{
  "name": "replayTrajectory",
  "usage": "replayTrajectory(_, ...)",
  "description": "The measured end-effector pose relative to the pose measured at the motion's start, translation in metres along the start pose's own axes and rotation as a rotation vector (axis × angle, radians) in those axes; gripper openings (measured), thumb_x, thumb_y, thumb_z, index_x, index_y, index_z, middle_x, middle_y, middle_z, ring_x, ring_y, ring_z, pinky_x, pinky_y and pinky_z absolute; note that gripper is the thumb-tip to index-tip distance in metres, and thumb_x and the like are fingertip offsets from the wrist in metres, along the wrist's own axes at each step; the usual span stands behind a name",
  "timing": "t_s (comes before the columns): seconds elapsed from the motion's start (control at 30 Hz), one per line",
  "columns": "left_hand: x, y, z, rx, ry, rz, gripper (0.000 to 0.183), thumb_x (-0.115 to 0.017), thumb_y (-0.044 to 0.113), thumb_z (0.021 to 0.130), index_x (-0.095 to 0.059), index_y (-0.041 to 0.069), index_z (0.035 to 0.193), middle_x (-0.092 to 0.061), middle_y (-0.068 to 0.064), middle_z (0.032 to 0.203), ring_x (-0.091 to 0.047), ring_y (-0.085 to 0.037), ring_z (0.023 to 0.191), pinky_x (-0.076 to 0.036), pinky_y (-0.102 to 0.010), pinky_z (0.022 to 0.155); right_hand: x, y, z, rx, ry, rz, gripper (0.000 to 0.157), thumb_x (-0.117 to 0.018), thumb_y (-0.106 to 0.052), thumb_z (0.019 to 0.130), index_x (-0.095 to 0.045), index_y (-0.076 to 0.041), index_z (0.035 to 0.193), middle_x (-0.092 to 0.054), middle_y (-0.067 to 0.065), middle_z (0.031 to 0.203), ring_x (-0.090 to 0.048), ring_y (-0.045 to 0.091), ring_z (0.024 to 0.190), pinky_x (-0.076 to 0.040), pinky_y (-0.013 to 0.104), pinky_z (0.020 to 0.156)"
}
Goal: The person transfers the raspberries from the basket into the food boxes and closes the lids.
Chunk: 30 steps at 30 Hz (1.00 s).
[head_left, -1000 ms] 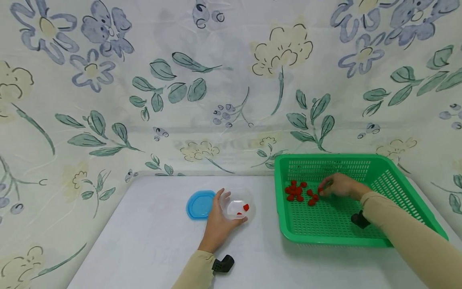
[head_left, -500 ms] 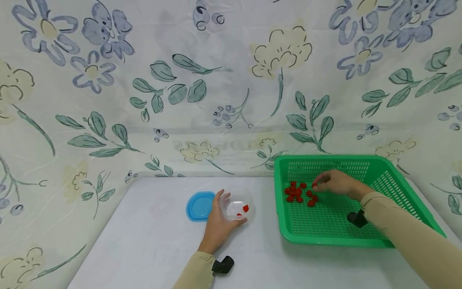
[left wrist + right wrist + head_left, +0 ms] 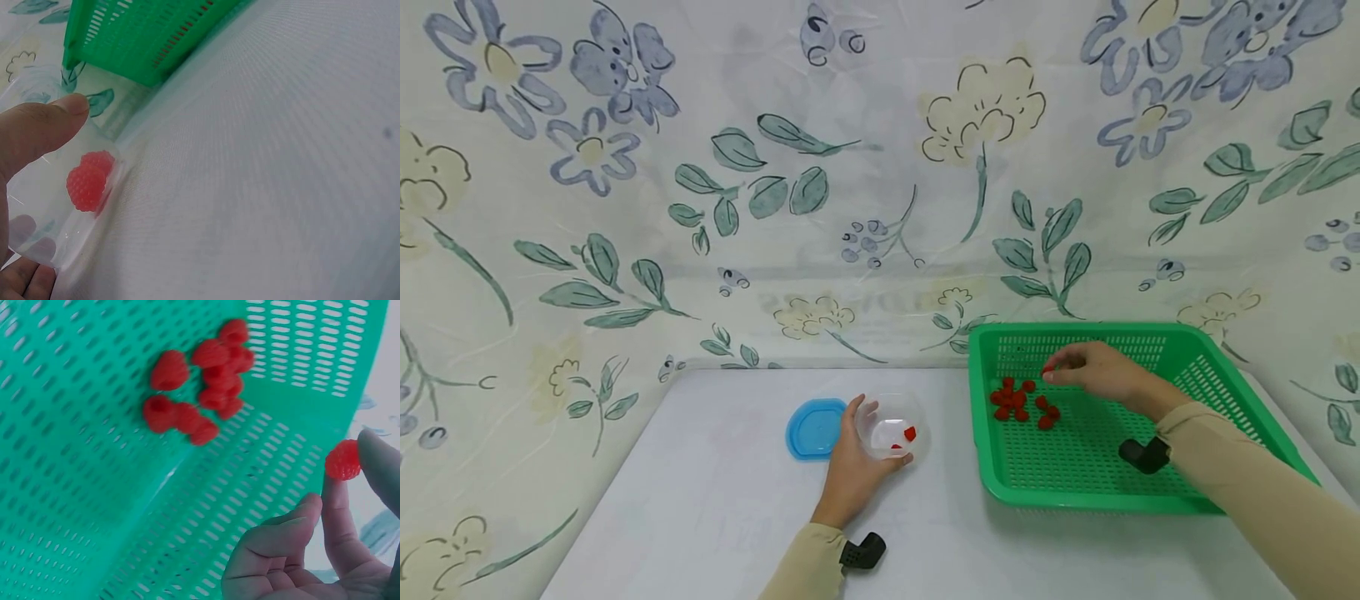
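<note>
My left hand (image 3: 856,471) grips a clear plastic tub (image 3: 891,414) on the white table, fingers on one side and thumb (image 3: 47,128) on the other. Two raspberries (image 3: 87,186) lie inside the tub. Over the green basket (image 3: 1090,498), my right hand (image 3: 1101,372) pinches one raspberry (image 3: 343,460) between thumb and a fingertip, its other fingers curled. Several more raspberries (image 3: 1011,398) lie at the left end of the basket floor, below and left of that hand.
A blue lid (image 3: 812,429) lies on the white table (image 3: 700,500), just left of the tub. Behind the table hangs a floral cloth (image 3: 880,108). The basket's raised rim stands between the right hand and the tub.
My right hand has risen from the basket floor and moved slightly left, with the raspberry between its fingertips. The left hand and the tub stay put.
</note>
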<state>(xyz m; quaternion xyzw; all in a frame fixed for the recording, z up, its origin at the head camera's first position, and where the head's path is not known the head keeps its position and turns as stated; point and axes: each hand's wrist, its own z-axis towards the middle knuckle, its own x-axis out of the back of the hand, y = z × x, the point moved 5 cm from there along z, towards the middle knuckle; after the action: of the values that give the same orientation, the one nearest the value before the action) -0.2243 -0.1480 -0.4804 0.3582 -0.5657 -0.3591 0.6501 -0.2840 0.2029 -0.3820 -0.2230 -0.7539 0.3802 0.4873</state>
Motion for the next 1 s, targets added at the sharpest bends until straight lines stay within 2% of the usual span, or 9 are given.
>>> replayTrajectory(0.43,0.0,-0.002,0.0,0.008,-0.004,-0.01,0.109,-0.094,0.025,0.07,-0.026,0.017,0.154,-0.049,-0.003,0.15,-0.04,-0.032,0.14,-0.032,-0.063,0.112,-0.004,-0.028,-0.019,0.046,0.076,0.039,0.044,-0.066,-0.035,0.098,-0.062,-0.003,0.128,-0.06,0.014,0.125,-0.055,0.031,0.112,-0.05,0.039,0.086)
replayTrajectory(0.8,0.0,-0.001,0.001,-0.001,-0.002,-0.004,0.109,-0.094,0.024,0.07,-0.025,0.017,0.154,-0.049,-0.004,0.15,-0.04,-0.032,0.14,-0.031,-0.064,0.112,-0.016,-0.053,-0.033,0.109,0.122,-0.022,0.037,-0.071,-0.035,0.095,-0.068,-0.008,0.119,-0.065,0.007,0.109,-0.058,0.024,0.1,-0.05,0.038,0.081)
replayTrajectory(1.0,0.0,-0.001,0.001,0.009,-0.008,-0.003,0.109,-0.094,0.025,0.071,-0.025,0.018,0.155,-0.049,-0.003,0.15,-0.039,-0.031,0.141,-0.031,-0.063,0.113,-0.026,-0.065,-0.04,0.138,0.132,0.002,0.034,-0.07,-0.032,0.095,-0.067,-0.007,0.118,-0.065,0.006,0.104,-0.057,0.024,0.096,-0.051,0.039,0.076)
